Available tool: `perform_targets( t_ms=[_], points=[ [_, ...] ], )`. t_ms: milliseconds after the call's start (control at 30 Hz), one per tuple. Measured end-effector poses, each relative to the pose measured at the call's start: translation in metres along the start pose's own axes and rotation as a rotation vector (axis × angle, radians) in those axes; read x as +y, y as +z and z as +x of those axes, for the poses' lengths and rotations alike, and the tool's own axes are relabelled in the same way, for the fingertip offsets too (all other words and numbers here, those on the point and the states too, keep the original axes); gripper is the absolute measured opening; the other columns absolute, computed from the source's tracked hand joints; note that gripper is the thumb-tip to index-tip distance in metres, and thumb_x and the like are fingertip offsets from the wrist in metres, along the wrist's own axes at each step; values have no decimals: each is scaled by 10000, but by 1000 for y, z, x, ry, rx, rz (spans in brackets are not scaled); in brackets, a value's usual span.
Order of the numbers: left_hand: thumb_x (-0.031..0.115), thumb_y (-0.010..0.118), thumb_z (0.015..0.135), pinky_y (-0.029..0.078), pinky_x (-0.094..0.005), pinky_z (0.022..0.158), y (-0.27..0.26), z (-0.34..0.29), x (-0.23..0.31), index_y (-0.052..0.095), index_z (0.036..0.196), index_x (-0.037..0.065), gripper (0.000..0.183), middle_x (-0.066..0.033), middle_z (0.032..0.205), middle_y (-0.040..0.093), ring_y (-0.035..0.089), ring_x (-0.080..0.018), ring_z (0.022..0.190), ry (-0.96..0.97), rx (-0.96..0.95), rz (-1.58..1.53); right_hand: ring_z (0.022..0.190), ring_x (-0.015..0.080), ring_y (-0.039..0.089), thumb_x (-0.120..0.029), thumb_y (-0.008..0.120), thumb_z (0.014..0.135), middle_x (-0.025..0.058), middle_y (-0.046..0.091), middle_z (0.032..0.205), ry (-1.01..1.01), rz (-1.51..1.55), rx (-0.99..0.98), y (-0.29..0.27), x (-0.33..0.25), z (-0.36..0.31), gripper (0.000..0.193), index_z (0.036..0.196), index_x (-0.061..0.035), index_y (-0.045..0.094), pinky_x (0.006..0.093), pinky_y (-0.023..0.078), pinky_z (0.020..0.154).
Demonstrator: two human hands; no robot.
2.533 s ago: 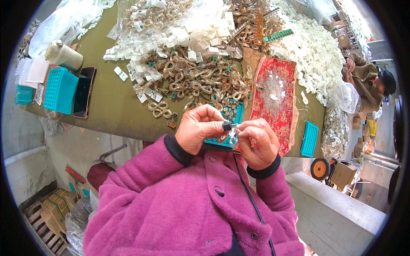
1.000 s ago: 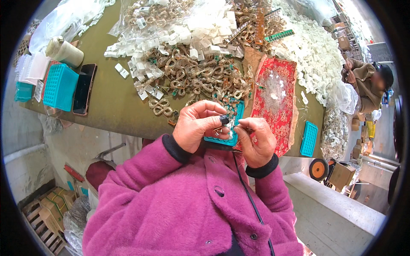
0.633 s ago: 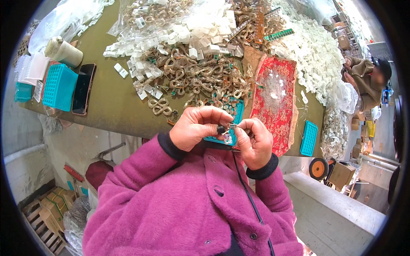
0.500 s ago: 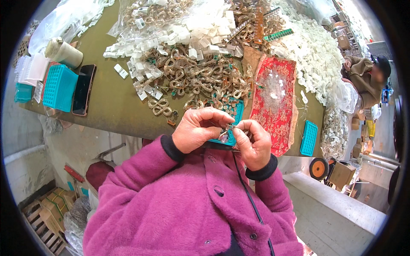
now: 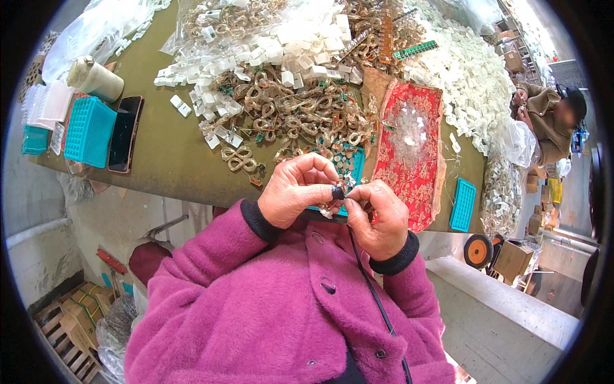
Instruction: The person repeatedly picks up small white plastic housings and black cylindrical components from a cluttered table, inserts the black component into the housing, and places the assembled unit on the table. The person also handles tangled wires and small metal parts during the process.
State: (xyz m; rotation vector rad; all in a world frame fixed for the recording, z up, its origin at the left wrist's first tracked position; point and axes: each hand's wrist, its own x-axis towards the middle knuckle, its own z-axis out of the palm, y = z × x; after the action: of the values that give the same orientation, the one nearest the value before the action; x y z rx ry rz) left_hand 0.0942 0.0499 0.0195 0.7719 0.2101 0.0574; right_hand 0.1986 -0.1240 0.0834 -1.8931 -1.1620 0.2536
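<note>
My left hand (image 5: pixel 295 192) pinches a small electronic part (image 5: pixel 338 192) between thumb and fingers; a dark band and some green and shiny bits show on it. Fingertips of my right hand (image 5: pixel 378 219) close on its other side, with a bit of pale wire near the palm. What exactly the part is cannot be made out. Just beyond the hands, partly hidden by them, lies a teal tray (image 5: pixel 359 168) with small round pieces in its cells. A heap of coiled clear-coated wires (image 5: pixel 288 115) spreads past the tray, one figure-eight coil (image 5: pixel 238 159) lying apart.
White plastic housings (image 5: pixel 473 109) are piled at right and centre back. A red floral cloth (image 5: pixel 422 173) lies right of the tray, near another teal tray (image 5: pixel 462 205). At left are a phone (image 5: pixel 125 136), stacked teal trays (image 5: pixel 91 131) and a jar (image 5: pixel 96 78). Another person (image 5: pixel 543 121) sits far right.
The held part has turned between my fingers, and its dark band now shows. My left fingers have lifted a little, and my right hand has shifted slightly.
</note>
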Motion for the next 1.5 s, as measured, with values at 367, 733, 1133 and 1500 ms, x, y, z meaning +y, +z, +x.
perform_targets(
  t_ms=[367, 733, 1133, 1500],
  points=[
    [48, 689, 994, 610, -300, 758, 6, -5, 3, 690, 1260, -16, 274, -105, 986, 756, 733, -166, 821, -75, -12, 7, 622, 146, 615, 34, 717, 910, 83, 598, 813, 18, -25, -25, -4, 3, -1, 98, 981, 4, 657, 293, 479, 563],
    [72, 676, 1007, 600, -297, 712, 3, -4, 2, 661, 1317, -32, 327, -83, 1019, 726, 696, -144, 800, -168, -7, -56, 668, 249, 614, 25, 719, 903, 114, 590, 824, 37, -32, -2, -6, 1, 1, 124, 991, -14, 641, 360, 490, 589],
    [38, 684, 995, 588, -298, 575, 5, -5, 4, 643, 1213, 10, 224, -54, 918, 668, 668, -146, 706, -141, -101, -147, 644, 126, 579, 11, 698, 929, 63, 591, 820, 96, 54, -32, -7, 0, 0, 72, 962, 1, 635, 278, 452, 592],
    [29, 737, 940, 605, -327, 797, 1, -5, -5, 635, 1124, 21, 211, -116, 1052, 697, 703, -177, 880, -60, -90, -241, 695, 77, 521, 1, 675, 941, 21, 567, 821, 139, 224, -56, -6, -2, -4, 56, 966, 4, 625, 240, 405, 614]
  ],
)
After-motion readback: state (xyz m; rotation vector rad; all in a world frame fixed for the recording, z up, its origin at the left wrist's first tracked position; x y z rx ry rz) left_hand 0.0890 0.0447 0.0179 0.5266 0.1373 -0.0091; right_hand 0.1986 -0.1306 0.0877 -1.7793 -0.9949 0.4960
